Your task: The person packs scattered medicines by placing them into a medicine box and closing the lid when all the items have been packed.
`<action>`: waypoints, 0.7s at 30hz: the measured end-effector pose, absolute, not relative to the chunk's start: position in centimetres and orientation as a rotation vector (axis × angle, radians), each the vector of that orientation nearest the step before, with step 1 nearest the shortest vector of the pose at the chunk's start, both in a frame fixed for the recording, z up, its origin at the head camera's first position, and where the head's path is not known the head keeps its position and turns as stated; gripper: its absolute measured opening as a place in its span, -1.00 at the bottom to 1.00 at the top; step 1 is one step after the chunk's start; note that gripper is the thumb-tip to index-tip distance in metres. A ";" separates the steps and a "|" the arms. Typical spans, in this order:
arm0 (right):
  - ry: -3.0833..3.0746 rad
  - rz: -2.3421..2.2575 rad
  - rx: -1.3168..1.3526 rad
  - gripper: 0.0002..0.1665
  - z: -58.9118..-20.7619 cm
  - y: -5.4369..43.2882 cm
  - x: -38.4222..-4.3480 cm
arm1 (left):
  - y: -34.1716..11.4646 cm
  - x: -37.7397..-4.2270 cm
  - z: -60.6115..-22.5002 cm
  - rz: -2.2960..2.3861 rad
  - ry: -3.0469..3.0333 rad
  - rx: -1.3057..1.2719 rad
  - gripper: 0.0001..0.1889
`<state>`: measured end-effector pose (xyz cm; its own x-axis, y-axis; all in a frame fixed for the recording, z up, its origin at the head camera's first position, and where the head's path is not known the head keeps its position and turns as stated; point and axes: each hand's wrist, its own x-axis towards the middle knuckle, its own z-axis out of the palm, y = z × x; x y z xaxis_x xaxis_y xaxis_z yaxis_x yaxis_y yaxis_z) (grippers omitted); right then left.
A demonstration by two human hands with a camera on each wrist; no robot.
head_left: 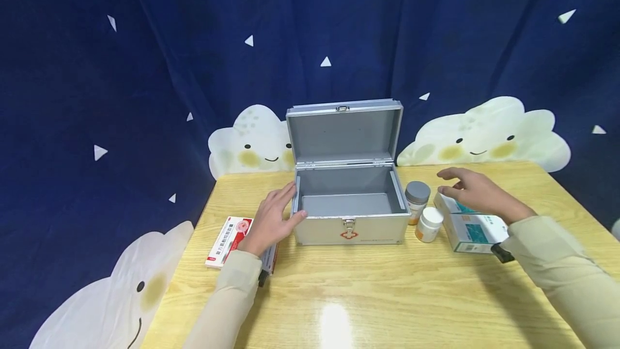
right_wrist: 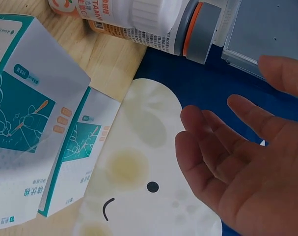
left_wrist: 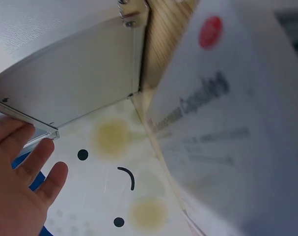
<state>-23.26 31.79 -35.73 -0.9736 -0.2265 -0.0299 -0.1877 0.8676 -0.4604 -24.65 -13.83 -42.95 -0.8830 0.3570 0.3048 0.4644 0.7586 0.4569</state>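
Note:
A silver first-aid case (head_left: 322,232) with a red cross stands with its lid (head_left: 345,136) raised; its inside shows bare. My left hand (head_left: 273,221) lies at the case's left rim, fingers extended, holding nothing. Over the teal-and-white medicine boxes (head_left: 477,232) hovers my right hand (head_left: 474,193), its fingers loosely bent with nothing between them. Two bottles stand between that hand and the case: one with a grey cap (head_left: 418,192), one with a white cap (head_left: 431,216). In the right wrist view the grey-capped bottle (right_wrist: 139,39) lies beyond the boxes.
Red-and-white medicine boxes (head_left: 227,241) lie left of the case, partly under my left forearm; one capsule box (left_wrist: 222,132) looms large in the left wrist view. A dark blue curtain (head_left: 339,26) with clouds hangs behind the wooden table (head_left: 368,290).

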 end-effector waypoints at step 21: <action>2.932 -0.734 -0.320 -0.33 -36.5 31.4 -24.1 | -13.9 -24.8 -42.6 -0.667 -2.731 -0.690 -0.23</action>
<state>-24.06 31.44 -36.46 -0.9727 -0.2272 -0.0480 -0.1778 0.8617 -0.4753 -24.81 -13.91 -42.61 -0.8577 0.3863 0.3392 0.4992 0.7836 0.3699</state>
